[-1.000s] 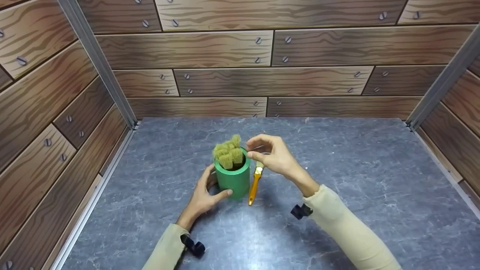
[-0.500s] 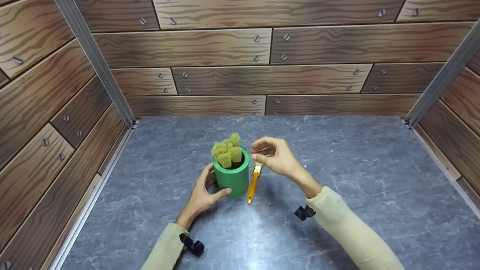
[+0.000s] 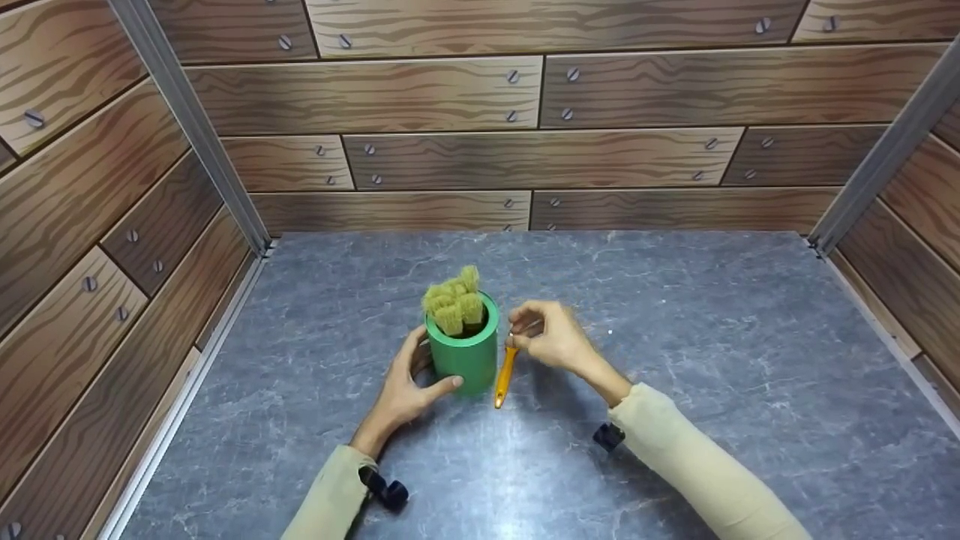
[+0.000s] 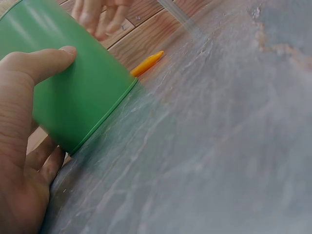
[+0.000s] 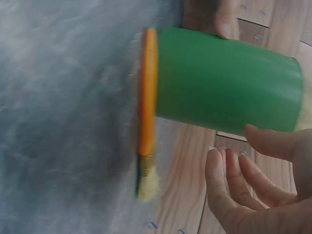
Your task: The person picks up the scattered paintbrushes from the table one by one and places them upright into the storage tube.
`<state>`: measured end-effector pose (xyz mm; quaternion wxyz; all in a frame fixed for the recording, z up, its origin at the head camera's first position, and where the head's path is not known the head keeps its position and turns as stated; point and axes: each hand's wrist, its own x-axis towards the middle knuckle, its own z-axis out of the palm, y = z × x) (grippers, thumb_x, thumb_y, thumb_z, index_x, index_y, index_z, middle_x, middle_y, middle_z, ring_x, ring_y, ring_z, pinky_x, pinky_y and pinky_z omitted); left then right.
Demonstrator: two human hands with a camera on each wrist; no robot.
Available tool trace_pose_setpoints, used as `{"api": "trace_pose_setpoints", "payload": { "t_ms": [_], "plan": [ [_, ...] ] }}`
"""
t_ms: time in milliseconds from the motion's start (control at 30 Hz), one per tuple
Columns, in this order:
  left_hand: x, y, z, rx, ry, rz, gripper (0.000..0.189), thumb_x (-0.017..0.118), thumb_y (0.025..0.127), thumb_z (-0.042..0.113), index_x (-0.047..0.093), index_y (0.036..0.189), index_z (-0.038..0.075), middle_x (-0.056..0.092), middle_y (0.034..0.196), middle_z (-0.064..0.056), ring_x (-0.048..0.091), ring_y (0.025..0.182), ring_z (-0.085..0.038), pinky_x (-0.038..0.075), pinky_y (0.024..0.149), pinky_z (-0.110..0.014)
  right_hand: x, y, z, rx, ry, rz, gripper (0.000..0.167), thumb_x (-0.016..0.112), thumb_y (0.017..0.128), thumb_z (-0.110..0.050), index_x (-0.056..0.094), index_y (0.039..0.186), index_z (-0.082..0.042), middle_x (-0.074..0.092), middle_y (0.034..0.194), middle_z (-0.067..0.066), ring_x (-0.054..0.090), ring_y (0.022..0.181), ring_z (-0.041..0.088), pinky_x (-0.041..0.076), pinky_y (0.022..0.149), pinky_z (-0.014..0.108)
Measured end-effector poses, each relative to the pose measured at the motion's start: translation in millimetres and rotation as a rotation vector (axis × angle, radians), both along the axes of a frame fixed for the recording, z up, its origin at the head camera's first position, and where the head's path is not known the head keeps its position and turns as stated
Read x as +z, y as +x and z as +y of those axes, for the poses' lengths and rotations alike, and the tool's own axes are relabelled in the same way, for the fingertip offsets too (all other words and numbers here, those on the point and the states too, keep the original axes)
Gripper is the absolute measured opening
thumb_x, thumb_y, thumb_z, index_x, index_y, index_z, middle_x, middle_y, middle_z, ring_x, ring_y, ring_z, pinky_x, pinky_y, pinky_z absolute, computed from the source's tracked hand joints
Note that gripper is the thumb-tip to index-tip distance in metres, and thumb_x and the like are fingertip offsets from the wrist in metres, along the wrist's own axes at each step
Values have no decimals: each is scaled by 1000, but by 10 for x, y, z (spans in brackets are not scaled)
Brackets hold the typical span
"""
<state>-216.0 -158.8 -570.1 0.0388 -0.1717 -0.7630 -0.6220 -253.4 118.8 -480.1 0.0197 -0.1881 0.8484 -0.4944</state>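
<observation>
A green cylindrical cup (image 3: 466, 364) stands upright on the table, with several paintbrushes, bristles up (image 3: 454, 300), inside it. My left hand (image 3: 405, 390) grips the cup from its left side, thumb across the front in the left wrist view and fingers behind. Just right of the cup lies one loose paintbrush (image 5: 149, 97) with an orange handle and pale bristles. My right hand (image 3: 555, 337) hovers over that brush's bristle end, hiding it in the head view. In the right wrist view the thumb and loosely bent fingers (image 5: 265, 187) are apart from the brush and hold nothing.
The grey marbled tabletop (image 3: 712, 337) spreads around the cup. Wood-patterned walls (image 3: 450, 161) with metal corner posts (image 3: 196, 135) enclose it at the back and sides. A tiny white speck (image 3: 610, 331) lies right of my right hand.
My right hand has moved away from the cup's rim, slightly right and then down, over the loose paintbrush. The left hand and the cup have stayed in place.
</observation>
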Motion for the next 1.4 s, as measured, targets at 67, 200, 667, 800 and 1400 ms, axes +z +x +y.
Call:
{"api": "trace_pose_setpoints", "payload": {
  "t_ms": [67, 200, 667, 800, 1400],
  "plan": [
    [1, 2, -1, -1, 2, 2, 95, 90, 88, 19, 36, 166, 19, 45, 165, -10, 50, 149, -35, 43, 124, -52, -67, -5, -12, -4, 51, -2, 21, 82, 86, 2, 73, 104, 9, 77, 94, 19, 78, 86, 33, 68, 81, 39],
    [-8, 1, -4, -10, 5, 12, 94, 89, 89, 19, 35, 166, 17, 44, 165, -12, 50, 149, -37, 43, 124, -54, -164, -1, -42, -22, 177, -51, 14, 84, 85, 0, 74, 95, 3, 77, 86, 10, 75, 77, 22, 67, 75, 34],
    [-4, -4, 3, -13, 14, 32, 93, 89, 89, 17, 37, 165, 15, 46, 164, -13, 51, 148, -38, 44, 123, -54, -307, -18, -141, -110, 384, -123, 23, 93, 77, -9, 71, 83, -8, 71, 75, 1, 63, 66, 13, 57, 63, 26],
    [-5, -2, -2, -15, 10, 30, 93, 89, 89, 18, 36, 166, 16, 46, 164, -12, 50, 149, -38, 44, 123, -53, -263, -43, -122, -115, 398, -156, 26, 95, 73, -9, 71, 85, -7, 72, 78, 2, 64, 68, 15, 59, 64, 28],
    [1, -8, -7, -35, 26, 28, 94, 88, 90, 17, 34, 166, 19, 43, 166, -11, 48, 151, -38, 43, 124, -53, -228, -112, 1, -142, 388, -319, 30, 86, 67, 1, 63, 82, -10, 65, 79, 4, 64, 68, 18, 57, 58, 26]
  ]
}}
